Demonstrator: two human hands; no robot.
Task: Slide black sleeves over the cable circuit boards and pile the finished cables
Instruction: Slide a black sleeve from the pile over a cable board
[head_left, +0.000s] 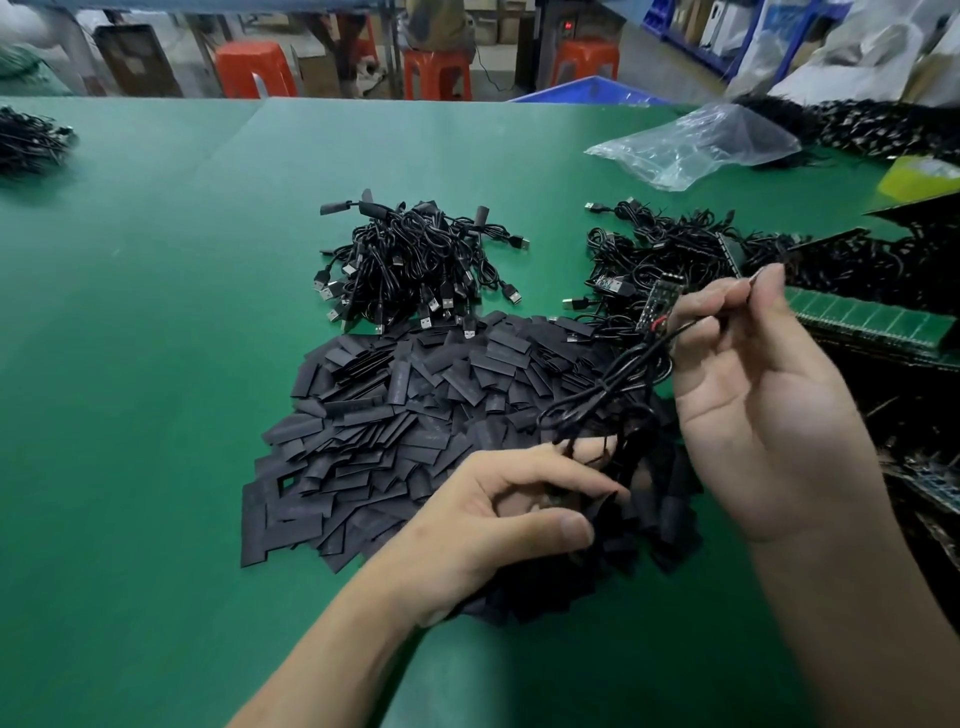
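A heap of flat black sleeves (415, 415) covers the middle of the green table (156, 312). My left hand (498, 514) rests on its near edge, its thumb and fingers pinching a black sleeve (605, 512). My right hand (753, 395) is raised to the right and pinches a black cable (597, 389) by its wires, just below a small bare circuit board (658, 306). The cable's loop hangs down toward my left hand. Behind the sleeves lies a pile of sleeved cables (415, 260) with USB plugs. A tangle of bare-board cables (670, 260) lies at the right.
Green circuit board strips (872, 322) lie at the right edge among more black cables. A clear plastic bag (696, 145) sits at the back right, a blue bin (587, 91) beyond the table. Another cable bundle (31, 140) lies far left. Orange stools (254, 67) stand behind.
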